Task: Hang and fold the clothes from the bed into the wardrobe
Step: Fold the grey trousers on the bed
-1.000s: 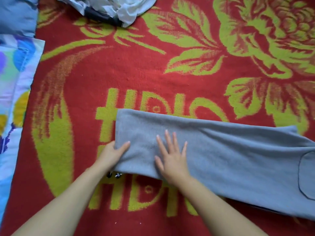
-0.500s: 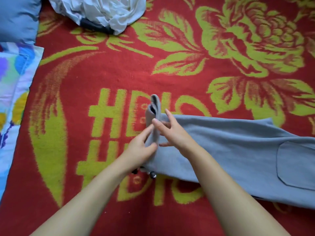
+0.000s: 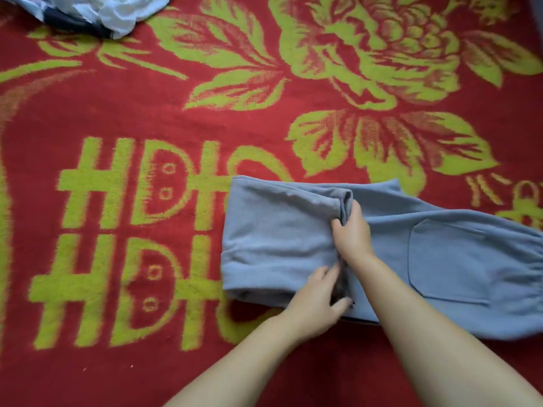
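Grey trousers half folded on the bed

Soft fleecy trousers (image 3: pixel 440 259) lay lengthwise left-to-right on the red blanket (image 3: pixel 117 113); left hand (image 3: pixel 316 301) and right hand (image 3: pixel 354 233) each pinched the folded-over end.

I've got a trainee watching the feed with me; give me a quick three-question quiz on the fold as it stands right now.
1. True or false: the left end of the grey trousers is folded over onto the rest of the garment.
2. Which hand grips the folded edge farther from the camera: the left hand or the right hand?
3. Multiple choice: where does the crumpled white garment lie on the red blanket? A) top left of the view, B) under the trousers, C) by the patch pocket.

Key: 1 true; 2 right hand; 3 A.
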The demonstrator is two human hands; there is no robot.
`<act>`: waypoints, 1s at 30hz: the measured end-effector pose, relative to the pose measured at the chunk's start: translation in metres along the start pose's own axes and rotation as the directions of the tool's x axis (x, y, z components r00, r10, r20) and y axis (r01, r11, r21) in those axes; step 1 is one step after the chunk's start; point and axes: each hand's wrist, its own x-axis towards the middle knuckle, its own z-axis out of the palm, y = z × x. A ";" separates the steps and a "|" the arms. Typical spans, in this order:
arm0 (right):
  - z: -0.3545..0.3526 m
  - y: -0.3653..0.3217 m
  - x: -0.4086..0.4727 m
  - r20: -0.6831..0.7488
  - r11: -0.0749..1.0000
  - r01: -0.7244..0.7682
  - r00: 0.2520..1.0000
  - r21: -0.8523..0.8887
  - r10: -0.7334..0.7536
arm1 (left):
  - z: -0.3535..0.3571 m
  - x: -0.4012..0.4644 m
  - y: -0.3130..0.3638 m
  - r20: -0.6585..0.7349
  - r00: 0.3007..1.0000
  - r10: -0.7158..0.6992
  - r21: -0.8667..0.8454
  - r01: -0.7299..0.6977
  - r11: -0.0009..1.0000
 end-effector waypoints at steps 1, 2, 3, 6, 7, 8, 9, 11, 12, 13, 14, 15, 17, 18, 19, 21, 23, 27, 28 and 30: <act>0.005 0.004 -0.004 -0.055 0.999 0.041 0.998 0.001 -0.041 | -0.006 -0.007 -0.005 -0.080 0.996 0.046 -0.039 -0.049 0.998; 0.011 0.007 -0.010 -0.118 0.993 0.096 0.988 -0.061 -0.103 | -0.014 -0.016 -0.012 -0.208 0.975 0.084 -0.024 -0.091 0.996; 0.017 0.009 -0.017 -0.161 0.973 0.156 0.970 -0.169 -0.184 | -0.025 -0.025 -0.022 -0.354 0.928 0.113 0.038 -0.106 0.994; 0.033 0.008 -0.039 0.047 0.810 0.364 0.921 -0.460 -0.388 | -0.057 -0.054 -0.056 -0.611 0.780 0.130 0.319 0.093 0.943; 0.037 0.008 -0.045 0.209 0.746 0.432 0.901 -0.507 -0.380 | -0.061 -0.063 -0.065 -0.577 0.814 0.075 0.371 0.178 0.912; 0.042 0.010 -0.049 0.355 0.688 0.480 0.875 -0.544 -0.330 | -0.061 -0.069 -0.072 -0.506 0.862 0.006 0.419 0.240 0.876; 0.045 0.013 -0.051 0.451 0.641 0.508 0.851 -0.575 -0.270 | -0.059 -0.074 -0.078 -0.425 0.903 -0.065 0.461 0.278 0.843; 0.048 0.008 -0.050 0.486 0.619 0.495 0.850 -0.609 -0.201 | -0.056 -0.076 -0.087 -0.380 0.910 -0.169 0.430 0.335 0.838; 0.047 0.001 -0.048 0.441 0.641 0.472 0.869 -0.605 -0.222 | -0.057 -0.072 -0.089 -0.428 0.880 -0.205 0.343 0.368 0.864; 0.046 -0.009 -0.044 0.369 0.669 0.460 0.884 -0.584 -0.286 | -0.059 -0.068 -0.089 -0.495 0.836 -0.236 0.224 0.385 0.895; 0.045 -0.022 -0.038 0.295 0.699 0.469 0.883 -0.541 -0.365 | -0.061 -0.065 -0.090 -0.559 0.789 -0.256 0.115 0.380 0.918; 0.046 -0.036 -0.030 0.247 0.727 0.503 0.864 -0.467 -0.440 | -0.061 -0.062 -0.089 -0.596 0.757 -0.266 0.055 0.369 0.928; 0.051 -0.069 -0.014 0.266 0.753 0.584 0.811 -0.303 -0.521 | -0.059 -0.061 -0.086 -0.605 0.757 -0.247 0.093 0.376 0.922; 0.058 -0.085 -0.009 0.322 0.764 0.590 0.799 -0.262 -0.507 | -0.056 -0.062 -0.089 -0.600 0.768 -0.223 0.139 0.375 0.916; 0.071 -0.099 -0.005 0.395 0.768 0.577 0.797 -0.277 -0.457 | -0.057 -0.067 -0.093 -0.593 0.778 -0.206 0.178 0.377 0.909; 0.090 -0.116 0.003 0.453 0.738 0.539 0.820 -0.405 -0.350 | -0.058 -0.073 -0.098 -0.564 0.808 -0.173 0.258 0.371 0.892; 0.102 -0.127 0.012 0.394 0.717 0.488 0.864 -0.498 -0.314 | -0.060 -0.081 -0.100 -0.535 0.838 -0.112 0.342 0.336 0.878; 0.113 -0.135 0.021 0.234 0.786 0.337 0.940 -0.519 -0.249 | -0.060 -0.091 -0.101 -0.472 0.879 0.072 0.462 0.177 0.869; 0.117 -0.131 0.019 0.209 0.802 0.328 0.944 -0.499 -0.255 | -0.060 -0.091 -0.101 -0.452 0.889 0.078 0.478 0.167 0.862; 0.123 -0.119 0.009 0.224 0.841 0.360 0.930 -0.404 -0.291 | -0.060 -0.088 -0.107 -0.428 0.901 0.075 0.518 0.176 0.837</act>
